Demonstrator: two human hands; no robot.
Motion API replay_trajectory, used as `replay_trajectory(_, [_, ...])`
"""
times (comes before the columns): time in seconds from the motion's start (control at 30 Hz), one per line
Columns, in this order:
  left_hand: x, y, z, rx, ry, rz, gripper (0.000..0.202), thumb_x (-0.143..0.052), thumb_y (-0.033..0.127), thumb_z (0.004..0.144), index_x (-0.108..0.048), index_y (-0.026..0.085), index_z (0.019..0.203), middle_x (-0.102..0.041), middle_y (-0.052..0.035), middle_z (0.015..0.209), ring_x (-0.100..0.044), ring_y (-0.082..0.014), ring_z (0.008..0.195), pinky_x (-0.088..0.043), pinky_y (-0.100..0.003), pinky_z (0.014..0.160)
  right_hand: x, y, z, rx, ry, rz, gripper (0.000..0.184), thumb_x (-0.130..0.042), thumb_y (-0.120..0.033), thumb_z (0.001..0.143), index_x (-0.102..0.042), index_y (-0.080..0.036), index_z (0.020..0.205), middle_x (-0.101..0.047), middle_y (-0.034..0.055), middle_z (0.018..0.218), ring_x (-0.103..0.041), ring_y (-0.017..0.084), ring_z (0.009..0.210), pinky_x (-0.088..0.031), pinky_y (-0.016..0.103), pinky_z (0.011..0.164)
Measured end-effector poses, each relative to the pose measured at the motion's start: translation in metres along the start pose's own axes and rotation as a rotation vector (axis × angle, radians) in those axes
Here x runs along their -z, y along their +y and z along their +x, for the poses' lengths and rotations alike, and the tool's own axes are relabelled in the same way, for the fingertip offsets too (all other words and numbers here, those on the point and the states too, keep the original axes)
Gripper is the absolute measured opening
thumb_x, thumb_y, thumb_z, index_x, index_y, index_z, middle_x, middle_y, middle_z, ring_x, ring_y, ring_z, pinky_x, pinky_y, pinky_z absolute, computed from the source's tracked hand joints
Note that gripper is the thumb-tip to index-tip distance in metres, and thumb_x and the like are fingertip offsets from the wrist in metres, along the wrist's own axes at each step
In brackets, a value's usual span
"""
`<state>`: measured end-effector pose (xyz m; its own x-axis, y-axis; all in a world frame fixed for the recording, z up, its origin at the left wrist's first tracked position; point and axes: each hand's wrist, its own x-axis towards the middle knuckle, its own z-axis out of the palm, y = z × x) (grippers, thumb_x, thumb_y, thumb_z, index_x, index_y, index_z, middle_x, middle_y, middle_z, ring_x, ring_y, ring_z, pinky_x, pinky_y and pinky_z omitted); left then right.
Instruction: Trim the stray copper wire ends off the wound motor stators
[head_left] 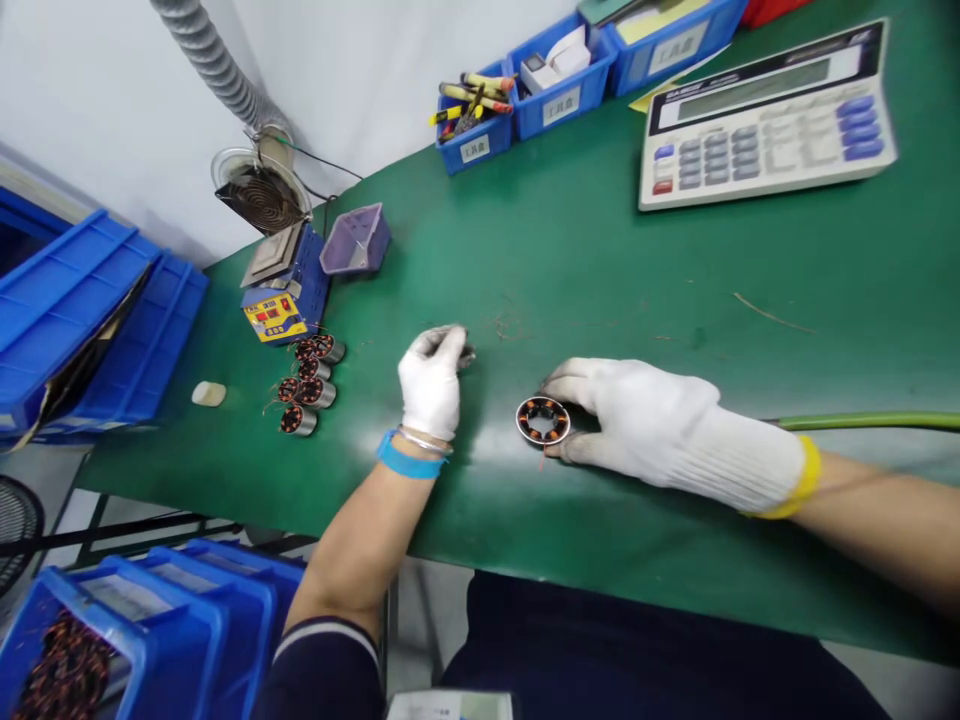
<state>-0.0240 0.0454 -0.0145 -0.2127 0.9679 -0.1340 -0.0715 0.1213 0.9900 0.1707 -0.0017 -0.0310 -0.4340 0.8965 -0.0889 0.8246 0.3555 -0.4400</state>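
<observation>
A round motor stator (529, 426) with a silvery rim and dark and copper-coloured windings stands on the green table, and a thin reddish wire sticks out at its near side. My right hand (626, 415), in a white knitted glove, closes on it with fingers behind and thumb in front. To its left, my left hand (433, 380), also gloved, has its fingers pinched together just over the table; whatever lies between the fingertips is hidden. Several more stators (315, 392) are grouped further left, with loose wire ends.
Behind them sits a blue-and-yellow box device (281, 305) beside a purple tray (356, 240). Blue bins hold pens (480, 95) and white items (559, 62) at the back. A large calculator (765, 125) lies at right. Blue crates (187, 615) stand below left. A green hose (870, 421) runs right.
</observation>
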Motion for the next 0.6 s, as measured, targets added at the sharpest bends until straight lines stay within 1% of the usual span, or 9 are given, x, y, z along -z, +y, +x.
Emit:
replay_trajectory(0.07, [0.01, 0.01, 0.006, 0.075, -0.115, 0.139, 0.035, -0.08, 0.046, 0.07, -0.061, 0.017, 0.077, -0.064, 0.0015, 0.074, -0.059, -0.0085, 0.061, -0.049, -0.022, 0.059, 0.001, -0.001, 0.0, -0.005, -0.012, 0.001, 0.044, -0.061, -0.054, 0.08, -0.071, -0.028, 0.114, -0.068, 0.0043, 0.117, -0.065, 0.023, 0.094, -0.045, 0.033, 0.07])
replay_trajectory(0.13, [0.018, 0.021, 0.005, 0.152, -0.362, 0.417, 0.04, -0.08, 0.051, 0.07, -0.064, 0.015, 0.074, -0.063, 0.0009, 0.068, -0.056, -0.0092, 0.054, -0.045, -0.023, 0.052, 0.001, -0.001, -0.001, -0.034, -0.027, 0.002, 0.045, -0.06, -0.056, 0.079, -0.07, -0.028, 0.113, -0.068, 0.0044, 0.115, -0.065, 0.023, 0.09, -0.045, 0.033, 0.069])
replay_trajectory(0.2, [0.023, 0.029, 0.0, 0.168, -0.6, 0.648, 0.039, -0.08, 0.051, 0.071, -0.069, 0.014, 0.075, -0.063, 0.0003, 0.064, -0.054, -0.0099, 0.054, -0.041, -0.023, 0.05, 0.001, 0.0, -0.003, -0.042, -0.027, 0.003, 0.044, -0.057, -0.057, 0.081, -0.07, -0.027, 0.112, -0.068, 0.005, 0.113, -0.064, 0.022, 0.087, -0.044, 0.033, 0.068])
replay_trajectory(0.27, [0.025, 0.031, -0.005, 0.161, -0.756, 0.743, 0.035, -0.079, 0.048, 0.073, -0.074, 0.013, 0.079, -0.066, -0.0004, 0.066, -0.054, -0.0104, 0.057, -0.039, -0.023, 0.052, -0.001, 0.0, -0.005, -0.026, -0.004, 0.0, 0.044, -0.056, -0.057, 0.084, -0.07, -0.026, 0.111, -0.068, 0.0057, 0.112, -0.064, 0.021, 0.086, -0.043, 0.032, 0.068])
replay_trajectory(0.3, [0.024, 0.031, -0.007, 0.162, -0.795, 0.744, 0.034, -0.077, 0.046, 0.075, -0.076, 0.013, 0.079, -0.067, -0.0007, 0.067, -0.054, -0.0108, 0.059, -0.039, -0.024, 0.054, -0.002, 0.0, -0.006, -0.021, 0.012, -0.009, 0.044, -0.055, -0.058, 0.084, -0.07, -0.026, 0.111, -0.068, 0.0058, 0.112, -0.064, 0.021, 0.086, -0.043, 0.031, 0.068])
replay_trajectory(0.4, [0.02, 0.024, -0.008, 0.169, -0.771, 0.661, 0.034, -0.077, 0.046, 0.074, -0.073, 0.012, 0.073, -0.065, -0.0001, 0.063, -0.053, -0.0108, 0.058, -0.04, -0.025, 0.056, -0.003, -0.004, -0.006, -0.032, 0.031, -0.041, 0.044, -0.056, -0.059, 0.085, -0.07, -0.026, 0.111, -0.067, 0.0056, 0.112, -0.064, 0.021, 0.087, -0.043, 0.031, 0.068])
replay_trajectory(0.5, [0.015, 0.016, -0.007, 0.138, -0.697, 0.589, 0.035, -0.081, 0.046, 0.07, -0.071, 0.012, 0.069, -0.064, 0.0004, 0.061, -0.054, -0.0113, 0.059, -0.043, -0.026, 0.059, 0.006, -0.01, -0.002, -0.061, -0.037, -0.034, 0.044, -0.056, -0.058, 0.084, -0.069, -0.027, 0.112, -0.067, 0.0055, 0.113, -0.065, 0.023, 0.09, -0.046, 0.033, 0.069])
replay_trajectory(0.57, [0.013, 0.013, -0.006, 0.113, -0.668, 0.554, 0.034, -0.085, 0.042, 0.066, -0.074, 0.012, 0.077, -0.071, -0.003, 0.073, -0.061, -0.0145, 0.069, -0.048, -0.027, 0.067, 0.014, -0.005, -0.005, -0.097, -0.107, -0.046, 0.053, -0.06, -0.061, 0.078, -0.067, -0.029, 0.12, -0.066, 0.0068, 0.121, -0.067, 0.027, 0.096, -0.048, 0.036, 0.068])
replay_trajectory(0.6, [0.012, 0.011, -0.005, 0.117, -0.664, 0.518, 0.037, -0.087, 0.039, 0.064, -0.076, 0.011, 0.086, -0.075, -0.0059, 0.083, -0.066, -0.0171, 0.078, -0.051, -0.029, 0.074, 0.018, 0.002, -0.011, -0.105, -0.121, -0.064, 0.064, -0.064, -0.064, 0.073, -0.064, -0.031, 0.128, -0.064, 0.0081, 0.129, -0.067, 0.03, 0.103, -0.051, 0.038, 0.069])
